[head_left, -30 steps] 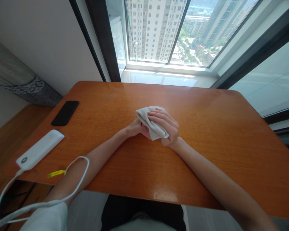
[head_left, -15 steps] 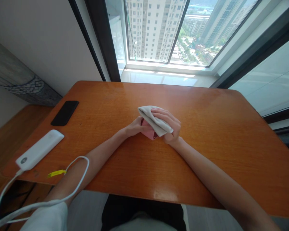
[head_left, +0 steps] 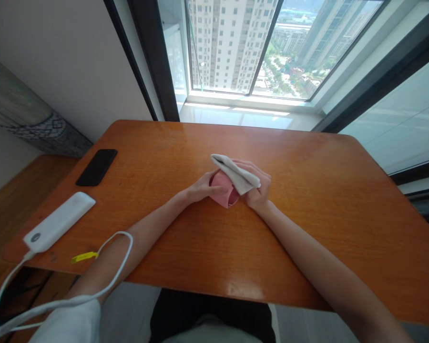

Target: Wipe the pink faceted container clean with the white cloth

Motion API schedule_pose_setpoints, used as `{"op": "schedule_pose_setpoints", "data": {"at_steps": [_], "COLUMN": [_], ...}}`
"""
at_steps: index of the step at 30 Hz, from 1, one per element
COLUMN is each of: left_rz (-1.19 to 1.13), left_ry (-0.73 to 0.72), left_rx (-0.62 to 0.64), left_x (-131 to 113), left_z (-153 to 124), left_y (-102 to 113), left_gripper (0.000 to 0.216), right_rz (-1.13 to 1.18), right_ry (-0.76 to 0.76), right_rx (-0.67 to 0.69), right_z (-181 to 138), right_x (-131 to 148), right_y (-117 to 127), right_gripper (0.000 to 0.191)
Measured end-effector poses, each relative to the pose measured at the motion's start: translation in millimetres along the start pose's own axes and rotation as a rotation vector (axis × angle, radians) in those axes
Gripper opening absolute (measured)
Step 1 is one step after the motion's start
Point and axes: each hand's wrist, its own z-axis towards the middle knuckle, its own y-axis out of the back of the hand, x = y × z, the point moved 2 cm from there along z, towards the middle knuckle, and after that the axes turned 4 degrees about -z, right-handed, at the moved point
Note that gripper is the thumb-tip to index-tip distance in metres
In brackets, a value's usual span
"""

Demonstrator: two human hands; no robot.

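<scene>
My left hand (head_left: pixel 201 187) is closed on a small pink object (head_left: pixel 221 189), with the thumb across its near side. The object looks hollow, with an opening toward the lower right; its exact kind I cannot make out. In my right hand (head_left: pixel 259 183) is a folded whitish cloth (head_left: pixel 238 175), gripped by its right end. The cloth slants along the upper right side of the pink object, against or very close to it. Some right fingers are hidden behind the cloth. Both hands are over the middle of the brown wooden table (head_left: pixel 293 238).
A black phone (head_left: pixel 97 167) lies at the table's left. Nearer stands a white power bank (head_left: pixel 59 222) with a white cable (head_left: pixel 125 267) looping over my left forearm. A yellow tag (head_left: pixel 84 257) is on the cable. Beyond the table's far edge is a window (head_left: pixel 250 52).
The cloth has shifted slightly right and up with my right hand and turned more edge-on, so more of the pink object shows. My left hand has stayed nearly in place.
</scene>
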Motion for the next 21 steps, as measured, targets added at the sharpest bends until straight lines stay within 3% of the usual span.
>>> {"op": "schedule_pose_setpoints", "data": {"at_steps": [3,7,9,15,21], "left_rz": [0.011,0.056,0.053,0.026,0.021], "left_ry": [-0.009,-0.024,-0.021,0.013,-0.043], "left_rx": [0.014,-0.032,-0.047,-0.007,-0.068], "left_x": [0,6,8,1,6], "left_z": [1,1,1,1,0], "left_y": [1,4,5,4,3], "left_gripper": [0.075,0.063,0.063,0.078,0.069], "right_rz": [-0.052,-0.06,-0.048,-0.071,-0.018], "right_ry": [-0.051,0.194,0.235,-0.059,0.209], "right_rx": [-0.018,0.094,0.106,0.013,0.135], "right_z": [-2,3,5,2,8], "right_x": [-2,23,24,-1,25], "right_y": [1,-6,-7,0,-4], "right_gripper": [0.042,0.047,0.044,0.038,0.037]}}
